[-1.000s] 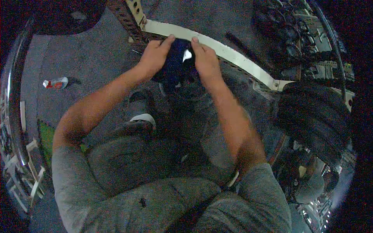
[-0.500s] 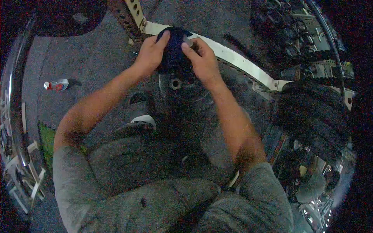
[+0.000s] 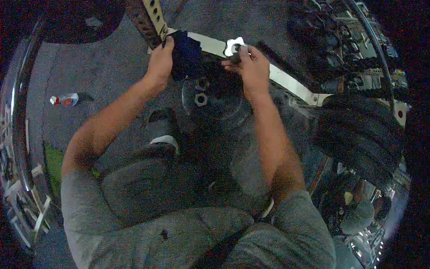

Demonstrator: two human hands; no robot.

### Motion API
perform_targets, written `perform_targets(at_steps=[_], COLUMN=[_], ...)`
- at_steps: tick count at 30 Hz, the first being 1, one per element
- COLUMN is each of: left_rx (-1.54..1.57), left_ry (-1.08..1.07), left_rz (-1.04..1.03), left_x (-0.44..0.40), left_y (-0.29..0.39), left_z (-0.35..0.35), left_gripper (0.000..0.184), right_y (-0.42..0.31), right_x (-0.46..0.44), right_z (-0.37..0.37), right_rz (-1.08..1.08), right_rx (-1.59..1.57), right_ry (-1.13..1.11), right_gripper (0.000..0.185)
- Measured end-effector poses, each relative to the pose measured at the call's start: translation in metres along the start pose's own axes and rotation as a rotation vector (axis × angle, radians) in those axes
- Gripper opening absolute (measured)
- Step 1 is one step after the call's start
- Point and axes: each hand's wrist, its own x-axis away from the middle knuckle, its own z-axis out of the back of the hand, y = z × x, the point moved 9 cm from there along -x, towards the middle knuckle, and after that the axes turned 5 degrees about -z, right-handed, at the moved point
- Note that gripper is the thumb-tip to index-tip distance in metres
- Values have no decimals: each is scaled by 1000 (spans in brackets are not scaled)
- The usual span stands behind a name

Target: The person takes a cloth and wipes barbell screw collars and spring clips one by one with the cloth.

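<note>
Bunched in my left hand (image 3: 161, 65) is a dark blue cloth (image 3: 186, 51), with my thumb over its near side. My right hand (image 3: 256, 69) pinches a bright, star-shaped metal piece (image 3: 234, 45) by its lower right edge, apart from the cloth. Just below both hands lies a dark round dish or disc (image 3: 190, 107). On it sits a ring-shaped metal piece with a hexagonal hole (image 3: 200, 99), and a second, darker piece (image 3: 202, 84) is partly shaded above it.
A white perforated metal beam (image 3: 291, 83) runs along the floor behind my hands and joins an upright (image 3: 154, 15). To the left lies a small clear bottle with a red-and-white top (image 3: 68, 99). Stacked black tyres or plates (image 3: 358, 130) stand at right.
My right hand has moved right, away from the cloth, bringing the star-shaped piece into view. My left hand has shifted slightly left with the cloth, uncovering more of the round dish.
</note>
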Motion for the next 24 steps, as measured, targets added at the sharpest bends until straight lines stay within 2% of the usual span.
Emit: perform_targets(at_steps=[3, 4, 6, 7, 8, 11, 15, 20, 24], left_rx=[159, 206, 266, 296, 348, 224, 311, 423, 415], left_ry=[-163, -238, -317, -358, -302, -201, -310, -511, -482], left_rz=[38, 41, 41, 39, 66, 46, 50, 110, 69], left_x=[-8, -15, -7, -1, 6, 30, 17, 19, 16], left_y=[-22, -35, -35, -35, -29, -6, -23, -17, -14], left_z=[-18, -23, -36, -44, -48, -49, -54, -60, -56], left_gripper=[48, 48, 46, 44, 40, 37, 34, 32, 37], right_y=[-9, -4, -17, -15, -14, -10, -4, 8, 17], right_x=[11, 6, 17, 22, 24, 27, 20, 12, 7], right_z=[-17, -15, -31, -30, -31, -34, -36, -35, -36], right_rz=[33, 192, 450, 445, 475, 486, 508, 355, 282], right_rx=[92, 336, 629, 726, 708, 692, 653, 388, 256], right_ry=[-79, 0, 102, 138, 174, 190, 131, 28, 4], right_gripper=[28, 30, 37, 35, 34, 32, 31, 34, 34])
